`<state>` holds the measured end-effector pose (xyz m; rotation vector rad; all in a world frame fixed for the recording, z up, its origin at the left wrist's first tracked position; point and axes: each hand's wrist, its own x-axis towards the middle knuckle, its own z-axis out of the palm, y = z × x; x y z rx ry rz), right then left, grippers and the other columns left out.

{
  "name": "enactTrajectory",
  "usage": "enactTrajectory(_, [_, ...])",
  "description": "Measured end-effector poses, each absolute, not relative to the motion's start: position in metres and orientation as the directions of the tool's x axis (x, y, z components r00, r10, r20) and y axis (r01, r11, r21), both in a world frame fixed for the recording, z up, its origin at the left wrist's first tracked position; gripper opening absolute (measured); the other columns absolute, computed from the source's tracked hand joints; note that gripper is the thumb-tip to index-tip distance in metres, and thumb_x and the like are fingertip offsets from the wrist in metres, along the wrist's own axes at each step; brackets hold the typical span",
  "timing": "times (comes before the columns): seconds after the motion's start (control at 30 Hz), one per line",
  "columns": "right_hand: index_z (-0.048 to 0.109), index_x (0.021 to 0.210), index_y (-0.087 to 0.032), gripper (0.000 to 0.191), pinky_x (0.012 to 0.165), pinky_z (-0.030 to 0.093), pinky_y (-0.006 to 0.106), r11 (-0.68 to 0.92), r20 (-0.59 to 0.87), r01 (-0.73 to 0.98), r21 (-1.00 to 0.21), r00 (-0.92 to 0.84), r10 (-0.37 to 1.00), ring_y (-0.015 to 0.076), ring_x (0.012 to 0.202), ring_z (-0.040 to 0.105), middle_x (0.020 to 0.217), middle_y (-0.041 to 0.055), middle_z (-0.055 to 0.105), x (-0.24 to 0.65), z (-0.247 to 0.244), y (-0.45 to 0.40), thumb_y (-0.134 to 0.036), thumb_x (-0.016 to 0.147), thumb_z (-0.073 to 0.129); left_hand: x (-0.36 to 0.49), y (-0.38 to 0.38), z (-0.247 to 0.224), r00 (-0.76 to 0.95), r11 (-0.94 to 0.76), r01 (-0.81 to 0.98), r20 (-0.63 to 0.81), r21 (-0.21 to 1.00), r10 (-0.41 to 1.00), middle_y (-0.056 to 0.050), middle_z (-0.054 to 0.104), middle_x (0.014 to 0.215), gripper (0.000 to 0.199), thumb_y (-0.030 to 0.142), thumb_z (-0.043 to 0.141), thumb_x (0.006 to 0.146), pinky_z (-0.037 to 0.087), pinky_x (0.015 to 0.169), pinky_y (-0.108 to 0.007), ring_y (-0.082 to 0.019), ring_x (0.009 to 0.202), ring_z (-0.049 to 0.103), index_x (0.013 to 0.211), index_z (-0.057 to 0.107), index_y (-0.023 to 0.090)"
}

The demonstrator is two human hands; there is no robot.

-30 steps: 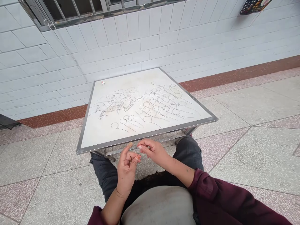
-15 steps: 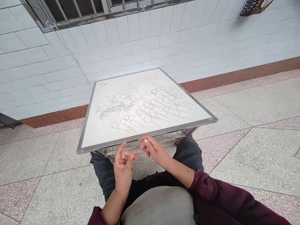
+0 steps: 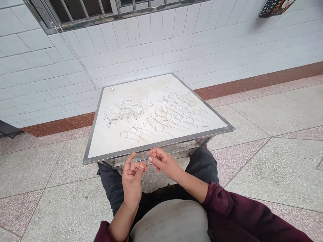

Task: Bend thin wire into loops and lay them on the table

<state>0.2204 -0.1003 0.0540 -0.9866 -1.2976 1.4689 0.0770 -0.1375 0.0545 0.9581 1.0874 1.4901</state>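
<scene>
A fine strand [image 3: 144,160], only faintly visible, is held between the two hands, just off the near edge of the bench [image 3: 104,143] and above the person's lap. It is pinched by the left hand [image 3: 132,181] between thumb and curled fingers, while the index finger, its tip covered by a tan wrap [image 3: 133,154], is kept raised. By the right hand [image 3: 165,163] the strand is gripped between closed thumb and index finger; how its ends are set cannot be told. On the bench, looped dark strands [image 3: 174,111] with long tails are spread from the middle toward the right and near edges. Bent, loosely tangled dark strands [image 3: 128,109] are gathered toward the left edge. Near the far left corner, a small white-and-red item [image 3: 112,89] is seen.
</scene>
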Motion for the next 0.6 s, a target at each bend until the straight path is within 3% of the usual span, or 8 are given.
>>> enactTrajectory(0.27, [0.058,0.089,-0.022,0.018,0.041,0.040,0.021,0.054,0.058,-0.035,-0.998,-0.149,0.987,0.0075,0.047,0.044,0.074,-0.0017,0.056,0.218,0.045,-0.098,-0.038,0.080,0.059,0.079,-0.137,0.049,-0.119,-0.033,-0.245,0.004,0.969,0.993,0.004,0.063,0.068,0.048,0.027,0.067,0.081,0.046,0.083,-0.030,-0.012,0.068,0.062,0.125,0.051,0.021])
enactTrajectory(0.47, [0.065,0.090,-0.022,0.013,0.054,0.046,0.026,0.270,0.250,0.202,-0.941,-0.122,0.961,0.0108,0.055,0.051,0.086,0.0034,0.063,0.217,0.047,-0.095,-0.031,0.085,0.055,0.079,-0.135,0.043,-0.109,-0.004,-0.257,-0.024,0.967,0.994,0.004,0.063,0.068,0.048,0.028,0.067,0.081,0.047,0.075,-0.028,-0.011,0.065,0.061,0.125,0.050,0.020])
enactTrajectory(0.6, [0.064,0.098,-0.022,0.024,0.052,0.047,0.026,0.186,0.169,0.110,-0.976,-0.149,0.974,0.0111,0.056,0.052,0.086,0.0037,0.062,0.215,0.047,-0.091,-0.038,0.090,0.048,0.078,-0.133,0.042,-0.157,-0.018,-0.278,-0.027,0.960,0.987,0.005,0.063,0.069,0.051,0.027,0.067,0.081,0.047,0.075,-0.027,-0.011,0.067,0.061,0.128,0.048,0.021])
